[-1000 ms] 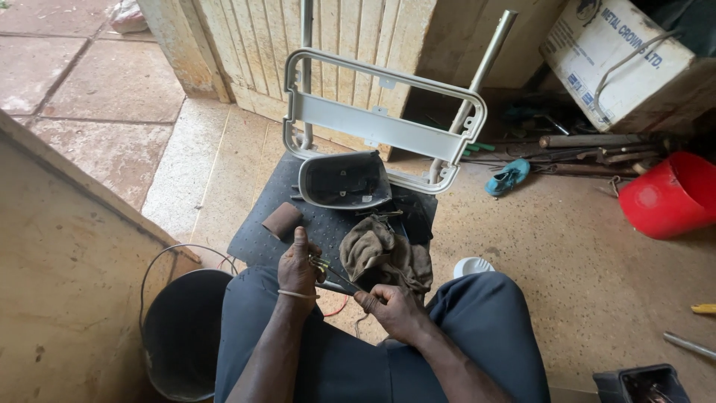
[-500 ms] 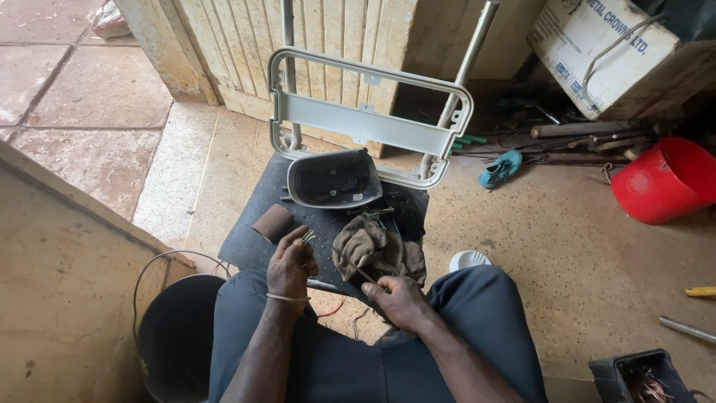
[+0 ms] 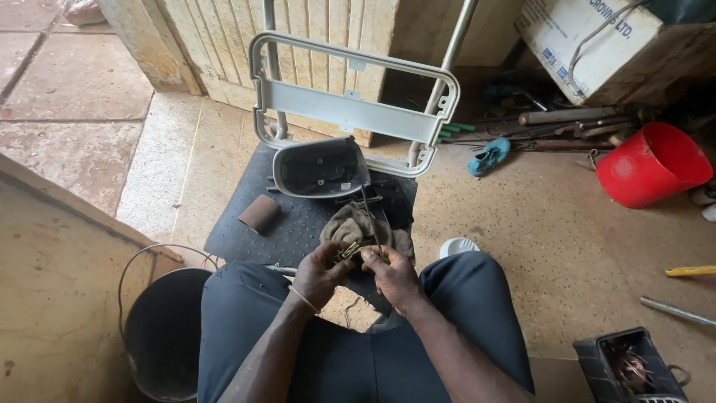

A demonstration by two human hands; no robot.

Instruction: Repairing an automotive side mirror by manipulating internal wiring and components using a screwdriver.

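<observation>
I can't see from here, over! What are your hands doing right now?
Left hand and right hand both pinching a small metal part over the lap. Brown rag just beyond. Nothing blocking.

Both forearms reach forward from the bottom of the view and angle inward, so the two hands meet in front of the body, above the gap between the knees. The left hand (image 3: pixel 322 270) is curled, back of the hand up, fingers bent inward toward the right, thumb and forefingers pinched together at the tips; a thin band circles its wrist. The right hand (image 3: pixel 394 275) sits just beside it, knuckles up, fingers likewise curled and pinched, its fingertips almost touching those of the left. The wrists are bent slightly down. The legs are spread, knees apart.
</observation>
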